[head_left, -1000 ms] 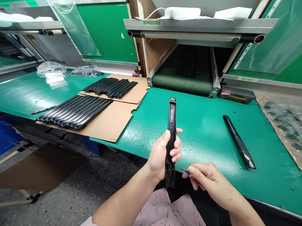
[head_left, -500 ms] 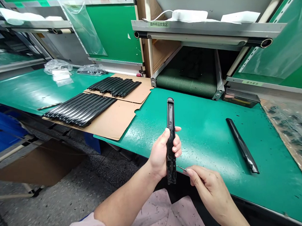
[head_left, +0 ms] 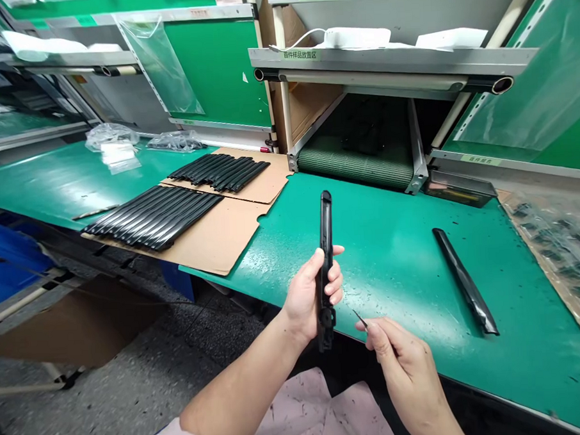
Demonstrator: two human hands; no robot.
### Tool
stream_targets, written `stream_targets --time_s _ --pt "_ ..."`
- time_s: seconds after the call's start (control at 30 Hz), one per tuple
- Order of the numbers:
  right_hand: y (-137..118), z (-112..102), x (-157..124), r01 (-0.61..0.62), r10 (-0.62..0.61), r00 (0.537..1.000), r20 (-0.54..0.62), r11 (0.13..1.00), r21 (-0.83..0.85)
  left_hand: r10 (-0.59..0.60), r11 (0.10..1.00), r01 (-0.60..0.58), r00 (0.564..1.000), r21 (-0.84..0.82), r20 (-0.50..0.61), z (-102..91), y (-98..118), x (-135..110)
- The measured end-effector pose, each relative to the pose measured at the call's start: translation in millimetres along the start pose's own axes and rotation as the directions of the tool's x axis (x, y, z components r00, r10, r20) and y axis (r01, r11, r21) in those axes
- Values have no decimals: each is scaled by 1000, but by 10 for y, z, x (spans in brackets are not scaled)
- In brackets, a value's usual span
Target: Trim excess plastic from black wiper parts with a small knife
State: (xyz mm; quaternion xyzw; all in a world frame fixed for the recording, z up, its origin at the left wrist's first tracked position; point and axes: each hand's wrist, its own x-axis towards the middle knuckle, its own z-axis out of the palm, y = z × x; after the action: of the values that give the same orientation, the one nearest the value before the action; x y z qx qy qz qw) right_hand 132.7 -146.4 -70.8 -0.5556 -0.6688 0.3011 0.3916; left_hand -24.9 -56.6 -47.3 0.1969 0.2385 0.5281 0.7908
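My left hand (head_left: 312, 293) is wrapped around a long black plastic strip (head_left: 325, 229), held upright over the front edge of the green table (head_left: 391, 239). Its lower end hangs below my fingers. My right hand (head_left: 396, 354) is pinched on a small thin blade (head_left: 358, 318), whose tip points up toward the strip's lower end, a little apart from it. A second black strip (head_left: 463, 280) lies flat on the table to the right.
Two rows of several black strips (head_left: 155, 214) lie on cardboard sheets (head_left: 214, 237) at the left. A ribbed conveyor belt (head_left: 359, 163) opens at the back under a metal shelf (head_left: 389, 59). Clear plastic bags with parts (head_left: 555, 244) lie at the far right.
My left hand has turned the strip so its narrow edge faces me. My right hand drew the blade slightly back from the strip's lower end.
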Motion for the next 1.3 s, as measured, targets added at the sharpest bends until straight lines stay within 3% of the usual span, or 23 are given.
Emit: stream_targets --time_s 0.1,0.2,0.37,0.6,0.7,0.77,0.83,0.9,0.93,1.0,1.07,1.13,1.2,1.3 --pt "-60 54 -43 -51 52 998 -30 998 32 65 979 -57 997 195 -38 19 -19 -8" --pt "-75 82 -71 -53 56 996 -67 998 41 85 962 -59 993 266 -87 35 -32 -5" --pt "-8 142 -87 50 -51 996 -75 999 -19 25 964 14 989 264 -145 20 -55 24" --pt "-36 259 -105 24 -26 993 -116 1000 -18 -38 970 67 991 234 -127 -20 -67 26" --pt "-41 319 -98 68 -75 981 -179 997 -41 -39 973 66 992 222 -123 -9 -66 7" --pt "-19 354 -69 135 -153 952 -266 987 -83 -37 977 63 991 204 -128 3 -68 -11" --pt "15 366 -15 153 -202 889 -412 977 -150 -27 982 52 990 180 -141 19 -71 -31" --pt "38 348 50 55 -145 825 -546 983 -178 -4 986 30 987 162 -158 39 -78 -48" --pt "37 331 81 -5 -85 823 -562 988 -156 23 987 4 985 158 -171 51 -82 -52" --pt "6 297 133 -80 43 897 -440 995 -67 108 984 -76 972 159 -207 76 -94 -52" --pt "-49 275 175 -121 125 974 -187 992 36 223 969 -185 941 166 -255 100 -104 -42" --pt "-95 253 229 -166 167 986 4 979 122 310 947 -272 911 169 -270 116 -103 -41" --pt "-108 200 313 -194 185 980 69 966 172 352 932 -319 911 172 -217 111 -86 -62" --pt "-74 28 469 -172 169 985 35 976 134 259 934 -250 966 256 -1 51 -41 -127"
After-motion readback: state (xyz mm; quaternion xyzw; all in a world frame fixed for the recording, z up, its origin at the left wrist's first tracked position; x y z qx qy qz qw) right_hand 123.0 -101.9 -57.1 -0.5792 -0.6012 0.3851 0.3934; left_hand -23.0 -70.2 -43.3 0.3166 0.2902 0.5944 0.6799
